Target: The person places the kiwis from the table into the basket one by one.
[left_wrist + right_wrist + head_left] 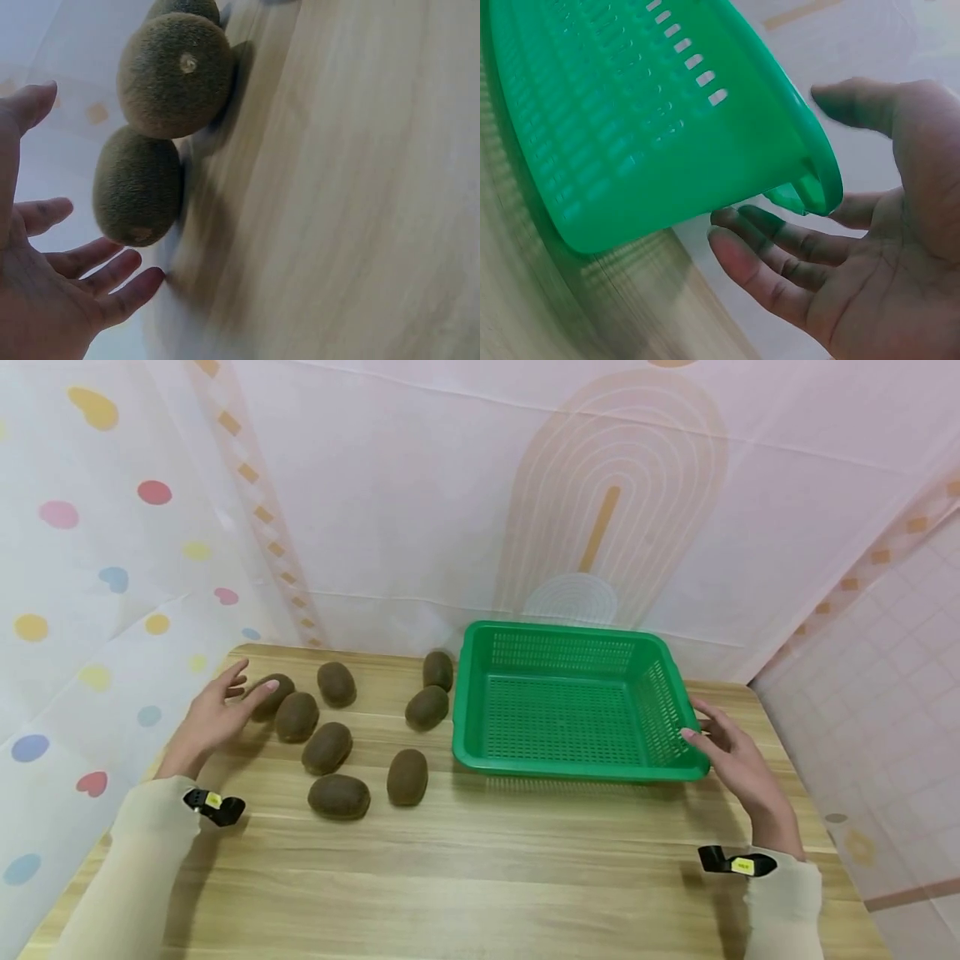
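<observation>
On the left of the table, my left hand reaches beside the leftmost kiwi, thumb and fingers spread. In the left wrist view the fingertips are right by that kiwi, and a second kiwi lies against it. A green plastic basket with slotted walls stands right of the kiwis, with nothing in it. At its right end is my right hand, its fingers loosely bent. The right wrist view has the thumb near the basket rim and the fingers below it.
Several more kiwis lie scattered on the wooden table, including one kiwi between the group and the basket. Two kiwis, one of them the rear kiwi, sit close to the basket's left side. A patterned cloth hangs behind the table.
</observation>
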Available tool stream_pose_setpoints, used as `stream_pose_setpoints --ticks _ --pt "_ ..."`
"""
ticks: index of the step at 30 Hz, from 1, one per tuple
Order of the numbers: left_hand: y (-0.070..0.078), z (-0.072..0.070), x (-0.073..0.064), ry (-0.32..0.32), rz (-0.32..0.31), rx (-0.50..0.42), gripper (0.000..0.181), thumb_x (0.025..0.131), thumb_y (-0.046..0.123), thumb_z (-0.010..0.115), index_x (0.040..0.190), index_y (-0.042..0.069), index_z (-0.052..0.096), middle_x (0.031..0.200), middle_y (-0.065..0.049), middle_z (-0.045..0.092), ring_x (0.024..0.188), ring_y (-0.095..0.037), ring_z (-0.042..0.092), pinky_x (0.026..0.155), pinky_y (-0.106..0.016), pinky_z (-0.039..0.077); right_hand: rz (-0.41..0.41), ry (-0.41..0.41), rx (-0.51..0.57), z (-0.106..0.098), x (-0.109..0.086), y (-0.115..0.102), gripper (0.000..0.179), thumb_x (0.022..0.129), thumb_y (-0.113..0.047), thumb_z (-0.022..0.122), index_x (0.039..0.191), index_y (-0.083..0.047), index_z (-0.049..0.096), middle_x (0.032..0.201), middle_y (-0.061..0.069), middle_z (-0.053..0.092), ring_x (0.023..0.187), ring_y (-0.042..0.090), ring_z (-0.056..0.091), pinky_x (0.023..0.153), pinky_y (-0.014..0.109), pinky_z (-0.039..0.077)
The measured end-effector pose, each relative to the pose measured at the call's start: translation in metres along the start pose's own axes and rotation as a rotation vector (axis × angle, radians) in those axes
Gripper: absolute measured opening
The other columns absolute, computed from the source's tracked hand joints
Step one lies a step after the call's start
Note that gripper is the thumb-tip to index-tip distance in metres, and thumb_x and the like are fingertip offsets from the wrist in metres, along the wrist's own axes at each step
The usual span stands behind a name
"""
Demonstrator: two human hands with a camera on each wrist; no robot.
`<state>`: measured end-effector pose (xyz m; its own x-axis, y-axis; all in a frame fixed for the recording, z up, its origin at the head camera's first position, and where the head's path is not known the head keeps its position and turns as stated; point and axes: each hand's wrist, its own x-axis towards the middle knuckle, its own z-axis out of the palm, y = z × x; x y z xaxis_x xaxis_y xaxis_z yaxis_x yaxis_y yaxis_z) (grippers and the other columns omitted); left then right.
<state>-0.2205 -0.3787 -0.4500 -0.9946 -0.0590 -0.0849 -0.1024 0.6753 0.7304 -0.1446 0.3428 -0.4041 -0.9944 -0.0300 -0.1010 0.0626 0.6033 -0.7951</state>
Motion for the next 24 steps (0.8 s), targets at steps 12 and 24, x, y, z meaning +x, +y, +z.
stream_pose_setpoints --ticks 12,24 --pt "-0.001 0.01 0.004 0.053 0.006 0.046 0.083 0.102 0.055 0.053 0.161 0.003 0.028 0.151 -0.04 0.04 0.136 -0.06 0.04 0.108 -0.071 0.038 0.01 0.016 0.192 -0.002 0.001 0.009 0.059 0.108 -0.023 0.051 0.162 -0.01 0.031 0.118 -0.007 0.054 0.1 -0.003 0.059 0.083 0.018 0.057" --pt "0.002 0.012 0.009 0.065 0.008 0.097 0.076 0.102 0.056 0.053 0.154 0.0 0.043 0.147 -0.042 0.043 0.134 -0.059 0.043 0.105 -0.069 0.041 0.055 0.018 0.306 -0.006 0.001 0.011 0.057 0.105 -0.017 0.059 0.156 -0.003 0.04 0.111 -0.008 0.056 0.096 0.0 0.058 0.078 0.018 0.058"
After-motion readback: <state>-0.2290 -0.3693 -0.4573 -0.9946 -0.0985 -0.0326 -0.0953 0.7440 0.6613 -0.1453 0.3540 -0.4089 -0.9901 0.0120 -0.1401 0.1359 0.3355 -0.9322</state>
